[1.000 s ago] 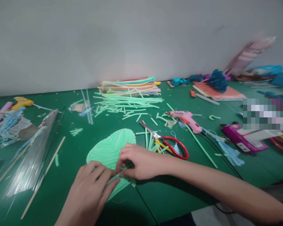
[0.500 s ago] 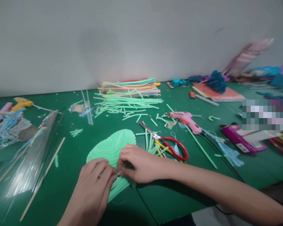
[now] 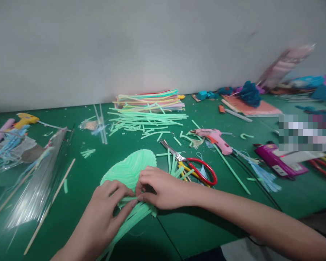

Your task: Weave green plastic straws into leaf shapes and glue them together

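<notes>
A leaf-shaped piece made of mint-green pipe cleaners (image 3: 130, 165) lies flat on the green table, its rounded end pointing away from me. Loose pipe cleaner ends (image 3: 137, 216) run from its near side toward me, under my hands. My right hand (image 3: 156, 186) pinches a green pipe cleaner at the piece's near edge with thumb and fingertips. Close beside it, my left hand (image 3: 111, 206) has thumb and index finger around the same strand (image 3: 126, 199). The exact contact at the fingertips is partly hidden. Red-handled scissors (image 3: 188, 159) lie partly open just beyond my right wrist.
Bundles of pipe cleaners (image 3: 152, 117) lie near the wall. A pink glue gun (image 3: 216, 139) with a black cord and a purple power strip (image 3: 277, 159) are on the right. Leftward are a wooden stick (image 3: 50, 206), clear plastic wrap (image 3: 40, 181) and a yellow glue gun (image 3: 25, 119).
My left hand has shifted slightly down and left, its thumb and index finger parting around the strand. More loose pipe cleaner ends show beneath it. My right hand has barely moved.
</notes>
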The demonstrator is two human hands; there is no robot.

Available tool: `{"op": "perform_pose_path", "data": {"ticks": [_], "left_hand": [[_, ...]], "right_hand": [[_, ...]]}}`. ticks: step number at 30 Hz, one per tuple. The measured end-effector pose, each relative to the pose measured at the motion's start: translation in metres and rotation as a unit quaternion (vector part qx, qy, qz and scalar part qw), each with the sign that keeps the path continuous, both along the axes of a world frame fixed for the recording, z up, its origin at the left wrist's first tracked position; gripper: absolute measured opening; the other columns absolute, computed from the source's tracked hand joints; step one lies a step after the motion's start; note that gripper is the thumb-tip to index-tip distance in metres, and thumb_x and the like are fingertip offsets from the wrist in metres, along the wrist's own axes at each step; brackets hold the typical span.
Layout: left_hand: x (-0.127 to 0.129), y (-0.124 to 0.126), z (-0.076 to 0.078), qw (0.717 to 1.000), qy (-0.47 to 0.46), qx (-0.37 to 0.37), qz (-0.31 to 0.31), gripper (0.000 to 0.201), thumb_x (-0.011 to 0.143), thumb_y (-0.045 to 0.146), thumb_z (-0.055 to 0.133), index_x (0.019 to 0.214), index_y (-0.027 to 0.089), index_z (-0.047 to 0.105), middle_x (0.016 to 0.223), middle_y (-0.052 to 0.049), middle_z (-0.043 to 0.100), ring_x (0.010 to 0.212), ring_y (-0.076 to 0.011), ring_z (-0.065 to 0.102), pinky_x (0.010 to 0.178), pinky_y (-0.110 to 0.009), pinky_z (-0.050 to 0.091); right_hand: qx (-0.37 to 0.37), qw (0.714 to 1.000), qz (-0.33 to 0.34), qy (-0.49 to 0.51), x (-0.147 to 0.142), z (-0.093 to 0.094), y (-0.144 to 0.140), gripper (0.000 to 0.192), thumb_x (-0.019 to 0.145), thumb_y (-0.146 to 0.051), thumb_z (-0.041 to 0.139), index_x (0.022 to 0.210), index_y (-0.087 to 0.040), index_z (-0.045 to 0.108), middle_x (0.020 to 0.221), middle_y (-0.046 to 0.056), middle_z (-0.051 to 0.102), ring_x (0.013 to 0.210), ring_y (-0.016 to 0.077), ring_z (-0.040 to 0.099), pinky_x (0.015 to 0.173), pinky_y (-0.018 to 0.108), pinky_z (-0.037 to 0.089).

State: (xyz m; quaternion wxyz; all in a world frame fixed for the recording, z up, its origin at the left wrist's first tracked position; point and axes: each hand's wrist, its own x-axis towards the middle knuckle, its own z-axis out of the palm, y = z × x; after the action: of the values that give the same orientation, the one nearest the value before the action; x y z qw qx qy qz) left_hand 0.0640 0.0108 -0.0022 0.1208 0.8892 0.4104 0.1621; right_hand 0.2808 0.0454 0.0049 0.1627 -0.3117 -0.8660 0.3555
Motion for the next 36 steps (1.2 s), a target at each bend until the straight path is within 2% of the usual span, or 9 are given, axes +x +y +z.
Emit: {"op": "perform_pose_path", "data": {"ticks": [4,6,8,10,12,15,20,25,36], "left_hand": [[0.006,0.0,-0.002,0.999,-0.019,0.043,-0.009,0.011,0.092,0.026,0.054,0.088,0.022,0.063,0.083,-0.001,0.065,0.079,-0.0173,0.059,0.07,-0.03,0.043],[0.006,-0.004,-0.005,0.993,0.008,0.118,-0.029,0.008,0.09,0.021,0.056,0.089,0.021,0.064,0.084,-0.001,0.067,0.082,-0.0187,0.059,0.073,-0.033,0.042],[0.004,-0.009,-0.006,0.972,0.039,0.224,-0.052,0.014,0.088,0.013,0.054,0.094,0.021,0.065,0.088,-0.002,0.07,0.087,-0.0211,0.059,0.081,-0.037,0.041],[0.0,-0.015,-0.006,0.954,0.058,0.29,-0.055,0.023,0.088,0.008,0.051,0.097,0.021,0.066,0.091,-0.003,0.072,0.093,-0.0234,0.059,0.087,-0.042,0.039],[-0.007,-0.019,-0.002,0.961,0.053,0.269,-0.033,0.019,0.088,0.01,0.053,0.095,0.021,0.066,0.088,-0.004,0.071,0.093,-0.0246,0.057,0.086,-0.042,0.039],[-0.021,-0.021,0.004,0.982,0.01,0.186,-0.005,0.005,0.085,0.02,0.062,0.089,0.022,0.064,0.081,-0.002,0.066,0.088,-0.0223,0.056,0.083,-0.038,0.039],[-0.034,-0.024,0.006,0.991,-0.011,0.133,-0.01,0.007,0.082,0.022,0.066,0.088,0.024,0.063,0.081,0.0,0.064,0.087,-0.0187,0.055,0.081,-0.031,0.04],[-0.032,-0.023,0.004,0.992,-0.029,0.123,0.002,0.003,0.087,0.023,0.061,0.088,0.024,0.064,0.082,-0.001,0.064,0.086,-0.0184,0.055,0.079,-0.03,0.043],[-0.048,-0.022,-0.005,0.982,0.014,0.186,-0.029,0.014,0.089,0.023,0.057,0.092,0.029,0.07,0.087,0.001,0.07,0.101,-0.0217,0.058,0.089,-0.034,0.043]], "right_hand": [[-0.003,1.0,-0.006,0.0,0.0,0.0,-0.001,0.007,0.086,-0.019,0.065,0.09,-0.013,0.067,0.077,0.002,0.056,0.081,0.0159,0.051,0.074,0.026,0.039],[-0.01,1.0,-0.008,-0.001,-0.001,0.001,-0.001,0.005,0.086,-0.017,0.065,0.089,-0.014,0.067,0.077,0.002,0.056,0.081,0.016,0.051,0.073,0.026,0.039],[-0.016,1.0,-0.01,-0.001,-0.001,0.002,-0.001,0.003,0.085,-0.017,0.065,0.087,-0.014,0.066,0.077,0.002,0.057,0.081,0.016,0.051,0.074,0.027,0.04],[-0.018,1.0,-0.008,0.003,0.0,0.003,-0.001,0.002,0.086,-0.016,0.065,0.084,-0.014,0.066,0.077,0.002,0.058,0.081,0.016,0.051,0.074,0.027,0.04],[-0.02,1.0,-0.003,0.007,0.0,0.003,0.0,0.004,0.086,-0.016,0.065,0.083,-0.013,0.065,0.077,0.002,0.058,0.081,0.0156,0.051,0.075,0.027,0.04],[-0.019,1.0,0.004,0.007,0.0,0.003,0.001,0.004,0.086,-0.016,0.065,0.082,-0.014,0.066,0.076,0.001,0.058,0.08,0.015,0.052,0.077,0.027,0.04],[0.011,0.999,0.029,-0.009,-0.001,0.001,0.001,0.007,0.086,-0.021,0.065,0.088,-0.016,0.07,0.08,0.003,0.061,0.082,0.0167,0.053,0.083,0.032,0.04],[0.033,0.999,0.019,0.004,-0.001,-0.003,-0.004,0.011,0.086,-0.023,0.065,0.095,-0.02,0.072,0.093,0.004,0.063,0.091,0.0182,0.054,0.088,0.034,0.039],[-0.037,0.999,0.003,0.016,0.001,0.003,0.003,0.005,0.086,-0.017,0.066,0.082,-0.016,0.069,0.084,0.003,0.065,0.087,0.0163,0.057,0.083,0.029,0.042]]}}
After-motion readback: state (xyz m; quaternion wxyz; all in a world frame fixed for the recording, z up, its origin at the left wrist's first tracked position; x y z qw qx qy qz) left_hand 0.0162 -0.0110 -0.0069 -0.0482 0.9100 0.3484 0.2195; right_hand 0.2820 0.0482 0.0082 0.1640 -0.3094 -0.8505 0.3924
